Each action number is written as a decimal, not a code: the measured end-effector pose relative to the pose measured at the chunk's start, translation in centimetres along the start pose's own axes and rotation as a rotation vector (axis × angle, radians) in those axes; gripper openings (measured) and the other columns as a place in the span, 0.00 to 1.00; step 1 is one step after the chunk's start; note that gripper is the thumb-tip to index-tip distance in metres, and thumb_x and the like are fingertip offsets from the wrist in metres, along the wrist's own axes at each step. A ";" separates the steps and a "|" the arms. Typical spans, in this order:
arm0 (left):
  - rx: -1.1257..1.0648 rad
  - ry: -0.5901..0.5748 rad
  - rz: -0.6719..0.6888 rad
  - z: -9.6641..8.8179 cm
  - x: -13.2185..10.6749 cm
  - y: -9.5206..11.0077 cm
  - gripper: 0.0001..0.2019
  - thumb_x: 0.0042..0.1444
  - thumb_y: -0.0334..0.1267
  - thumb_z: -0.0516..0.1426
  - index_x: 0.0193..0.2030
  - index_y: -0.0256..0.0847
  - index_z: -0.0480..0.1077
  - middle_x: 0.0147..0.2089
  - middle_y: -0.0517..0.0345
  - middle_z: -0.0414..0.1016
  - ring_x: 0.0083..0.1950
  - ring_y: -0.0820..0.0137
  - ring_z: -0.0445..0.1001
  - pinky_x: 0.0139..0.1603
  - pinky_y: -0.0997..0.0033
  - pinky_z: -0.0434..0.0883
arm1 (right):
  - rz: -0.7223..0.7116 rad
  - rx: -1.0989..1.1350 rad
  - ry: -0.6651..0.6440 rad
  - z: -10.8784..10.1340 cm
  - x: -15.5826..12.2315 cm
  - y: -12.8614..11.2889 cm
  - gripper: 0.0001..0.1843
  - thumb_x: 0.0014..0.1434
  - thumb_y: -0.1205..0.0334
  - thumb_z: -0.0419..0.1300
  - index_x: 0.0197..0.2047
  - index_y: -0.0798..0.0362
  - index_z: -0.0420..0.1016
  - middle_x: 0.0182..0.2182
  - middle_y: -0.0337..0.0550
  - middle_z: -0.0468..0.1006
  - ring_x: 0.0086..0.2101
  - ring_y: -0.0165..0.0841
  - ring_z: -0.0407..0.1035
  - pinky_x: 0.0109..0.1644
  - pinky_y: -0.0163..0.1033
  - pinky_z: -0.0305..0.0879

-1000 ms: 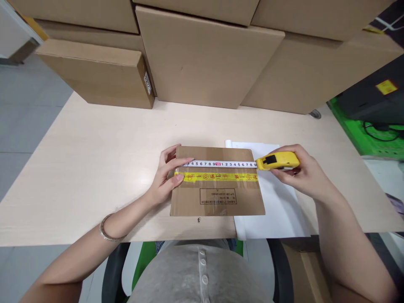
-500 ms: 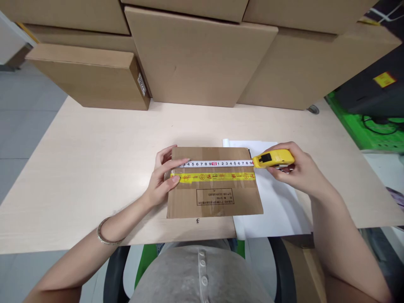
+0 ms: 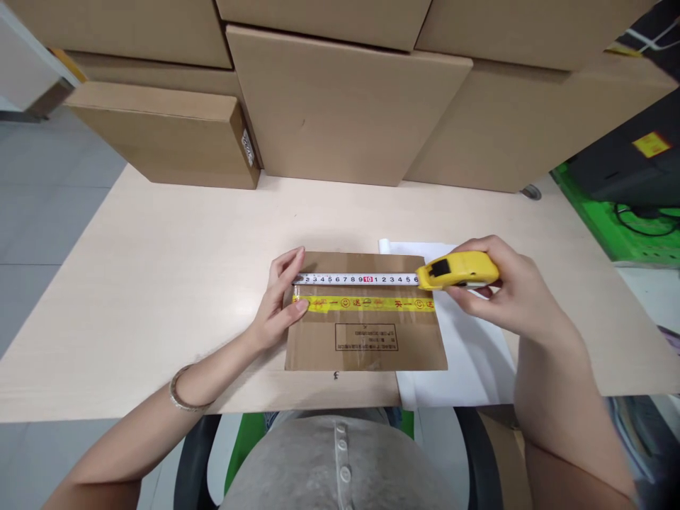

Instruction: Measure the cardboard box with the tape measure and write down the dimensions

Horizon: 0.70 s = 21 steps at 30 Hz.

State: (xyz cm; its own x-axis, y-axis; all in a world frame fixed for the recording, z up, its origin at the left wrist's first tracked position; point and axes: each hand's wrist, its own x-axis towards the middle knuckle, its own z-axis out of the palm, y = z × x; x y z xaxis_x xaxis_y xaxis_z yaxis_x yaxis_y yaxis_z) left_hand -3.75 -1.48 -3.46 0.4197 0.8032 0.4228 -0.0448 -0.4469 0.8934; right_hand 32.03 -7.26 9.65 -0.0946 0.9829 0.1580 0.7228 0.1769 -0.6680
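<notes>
Risk: white numbered tape blade (image 3: 350,279) could slip off line if I slacken the left grip (image 3: 273,308) or tilt the rounded yellow tape measure (image 3: 470,268). Left grip pinches the flat brown cardboard box (image 3: 366,318) at its left edge, thumb on top, forearm aslant; right grip (image 3: 513,283) wraps the measure near the box's right edge. Box lies on the pale desk (image 3: 212,234), partly over white paper (image 3: 467,354)

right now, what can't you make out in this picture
Head view: small print on the box, too small.
Head view: underside of the box, hidden by the box itself.
Head view: tip of the blade by the left hand, too small.
Head view: part of the right hand, behind the tape measure.
Head view: upper cartons, cut off by the top edge.
</notes>
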 end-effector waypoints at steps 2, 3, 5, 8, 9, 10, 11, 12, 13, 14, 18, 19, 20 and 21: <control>-0.061 0.023 -0.036 0.2 -0.1 -0.1 0.41 0.65 0.54 0.62 0.81 0.71 0.49 0.78 0.56 0.58 0.79 0.45 0.56 0.81 0.31 0.53 | -0.040 -0.018 -0.113 1.1 1.2 -1.6 0.16 0.59 0.51 0.68 0.46 0.45 0.70 0.35 0.41 0.80 0.27 0.35 0.69 0.29 0.41 0.64; -0.094 0.032 -0.059 0.3 -0.2 -0.1 0.44 0.64 0.55 0.63 0.82 0.70 0.46 0.78 0.56 0.58 0.78 0.45 0.57 0.81 0.32 0.53 | -0.050 -0.021 -0.181 1.8 1.8 -2.4 0.17 0.61 0.48 0.67 0.48 0.46 0.70 0.36 0.42 0.81 0.26 0.34 0.69 0.29 0.41 0.64; -0.143 0.038 -0.109 0.4 -0.3 -0.1 0.47 0.63 0.56 0.64 0.82 0.69 0.43 0.79 0.55 0.57 0.78 0.45 0.58 0.81 0.34 0.55 | -0.067 -0.042 -0.299 3.3 3.0 -4.0 0.21 0.64 0.45 0.64 0.52 0.48 0.70 0.38 0.43 0.82 0.24 0.33 0.69 0.29 0.41 0.64; -0.157 0.025 -0.149 0.3 -0.5 0.0 0.47 0.63 0.57 0.64 0.83 0.66 0.44 0.81 0.55 0.56 0.81 0.45 0.53 0.83 0.36 0.51 | -0.121 -0.127 -0.394 5.4 4.5 -6.0 0.22 0.67 0.46 0.61 0.58 0.49 0.69 0.44 0.46 0.84 0.25 0.33 0.72 0.32 0.41 0.63; -0.151 0.018 -0.153 0.2 -0.5 -0.1 0.47 0.63 0.56 0.65 0.83 0.66 0.44 0.81 0.55 0.55 0.82 0.45 0.51 0.84 0.36 0.49 | -0.139 -0.147 -0.416 5.9 4.9 -6.5 0.22 0.68 0.46 0.61 0.59 0.48 0.69 0.46 0.46 0.84 0.27 0.34 0.73 0.33 0.41 0.63; -0.145 0.011 -0.156 0.1 -0.5 -0.1 0.47 0.63 0.56 0.65 0.83 0.66 0.44 0.81 0.55 0.55 0.83 0.45 0.50 0.84 0.36 0.48 | -0.156 -0.155 -0.435 6.4 5.3 -6.9 0.22 0.69 0.46 0.61 0.59 0.48 0.70 0.48 0.47 0.84 0.29 0.36 0.75 0.34 0.41 0.63; -0.142 0.004 -0.162 0.0 -0.5 -0.1 0.47 0.63 0.55 0.65 0.83 0.65 0.44 0.82 0.55 0.54 0.83 0.45 0.51 0.84 0.36 0.48 | -0.173 -0.149 -0.452 6.8 5.6 -7.2 0.22 0.69 0.46 0.61 0.60 0.48 0.70 0.49 0.47 0.84 0.31 0.37 0.77 0.35 0.41 0.64; -0.141 0.002 -0.166 0.0 -0.5 -0.1 0.47 0.63 0.55 0.65 0.83 0.65 0.45 0.81 0.54 0.55 0.83 0.44 0.51 0.84 0.36 0.49 | -0.192 -0.135 -0.465 7.3 5.9 -7.5 0.22 0.70 0.46 0.61 0.60 0.48 0.69 0.50 0.48 0.84 0.34 0.39 0.78 0.37 0.42 0.66; -0.142 0.002 -0.167 -0.1 -0.5 -0.1 0.47 0.63 0.55 0.66 0.82 0.64 0.47 0.81 0.54 0.55 0.83 0.44 0.52 0.84 0.36 0.50 | -0.213 -0.116 -0.474 7.7 6.2 -7.7 0.22 0.70 0.46 0.60 0.61 0.48 0.69 0.52 0.48 0.83 0.36 0.40 0.79 0.39 0.43 0.68; -0.145 0.006 -0.165 -0.1 -0.4 -0.1 0.46 0.62 0.55 0.66 0.82 0.63 0.49 0.81 0.54 0.56 0.83 0.44 0.52 0.84 0.37 0.51 | -0.239 -0.093 -0.482 8.2 6.5 -7.9 0.22 0.71 0.46 0.60 0.61 0.48 0.69 0.53 0.49 0.83 0.39 0.41 0.80 0.41 0.44 0.70; -0.206 0.002 -0.213 0.0 -0.2 0.3 0.41 0.62 0.54 0.66 0.79 0.56 0.59 0.81 0.50 0.57 0.84 0.43 0.51 0.84 0.36 0.52 | -0.378 0.058 -0.436 9.4 6.8 -8.3 0.17 0.72 0.50 0.60 0.59 0.47 0.68 0.62 0.53 0.76 0.53 0.44 0.79 0.54 0.50 0.75; -0.234 0.002 -0.237 0.0 -0.2 0.4 0.40 0.62 0.55 0.67 0.78 0.54 0.60 0.82 0.50 0.57 0.84 0.42 0.51 0.84 0.35 0.52 | -0.394 0.094 -0.382 9.3 6.6 -8.3 0.18 0.71 0.50 0.60 0.59 0.47 0.67 0.63 0.53 0.75 0.55 0.45 0.78 0.56 0.51 0.75; -0.260 0.003 -0.259 0.1 -0.2 0.5 0.40 0.61 0.55 0.67 0.77 0.54 0.61 0.82 0.50 0.57 0.84 0.42 0.51 0.84 0.35 0.52 | -0.380 0.115 -0.308 8.8 6.2 -8.3 0.19 0.70 0.50 0.62 0.59 0.46 0.66 0.63 0.53 0.76 0.56 0.45 0.77 0.56 0.52 0.76; -0.284 0.004 -0.273 0.1 -0.2 0.6 0.40 0.60 0.55 0.68 0.77 0.55 0.62 0.82 0.51 0.57 0.84 0.43 0.51 0.84 0.35 0.51 | -0.332 0.115 -0.217 8.1 5.7 -8.1 0.20 0.69 0.49 0.63 0.59 0.46 0.65 0.60 0.52 0.77 0.54 0.46 0.78 0.54 0.52 0.76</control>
State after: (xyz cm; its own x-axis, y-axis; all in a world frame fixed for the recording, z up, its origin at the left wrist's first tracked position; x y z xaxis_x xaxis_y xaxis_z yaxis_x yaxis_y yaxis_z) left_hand -3.74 -1.92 -3.05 0.4473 0.8792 0.1639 -0.1812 -0.0904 0.9793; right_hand 20.08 -2.68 10.06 -0.4609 0.8573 0.2292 0.5488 0.4783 -0.6856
